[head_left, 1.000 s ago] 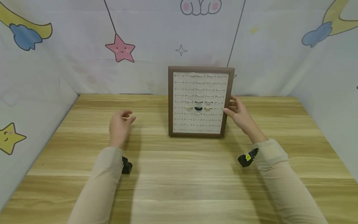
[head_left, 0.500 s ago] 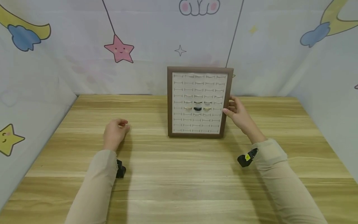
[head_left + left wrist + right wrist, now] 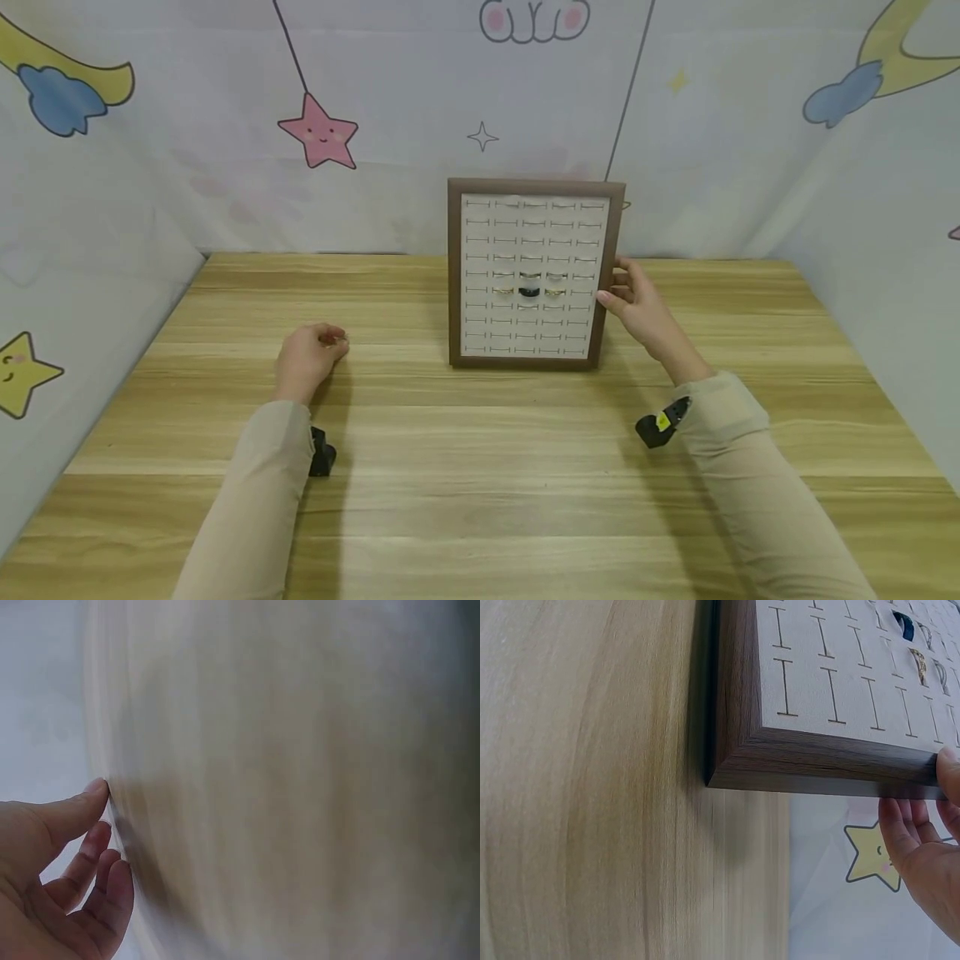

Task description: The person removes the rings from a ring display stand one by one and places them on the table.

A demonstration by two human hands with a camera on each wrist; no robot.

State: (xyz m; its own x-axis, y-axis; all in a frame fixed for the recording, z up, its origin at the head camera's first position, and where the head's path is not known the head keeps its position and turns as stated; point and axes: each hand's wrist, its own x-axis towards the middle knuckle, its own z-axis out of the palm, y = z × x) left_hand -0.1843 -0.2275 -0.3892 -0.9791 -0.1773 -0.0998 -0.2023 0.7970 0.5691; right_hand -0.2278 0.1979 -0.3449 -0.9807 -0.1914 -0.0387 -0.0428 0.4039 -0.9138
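In the head view, a brown-framed ring display board (image 3: 472, 362) stands upright on the table. Its pale slotted face carries several rings near the middle, among them a black ring (image 3: 529, 292) and a gold-toned ring (image 3: 555, 292). My right hand (image 3: 647, 315) grips the board's right edge, thumb on the front and fingers behind. Over the table to the left, my left hand (image 3: 303, 358) pinches a small light ring (image 3: 344, 337) at its fingertips; fingers mostly cover it. The left wrist view shows the thumb (image 3: 75, 814) and bent fingers, but no ring can be made out.
A wood-grain table (image 3: 480, 500) spreads beneath both hands. Behind it hangs a white curtain (image 3: 405, 100) printed with stars and moons, close to the board's back. A black wrist camera (image 3: 321, 452) sits on the left sleeve, another camera (image 3: 660, 425) on the right.
My left hand has moved down and slightly left, away from the board, with the small ring at its fingertips. My right hand and the board have stayed put.
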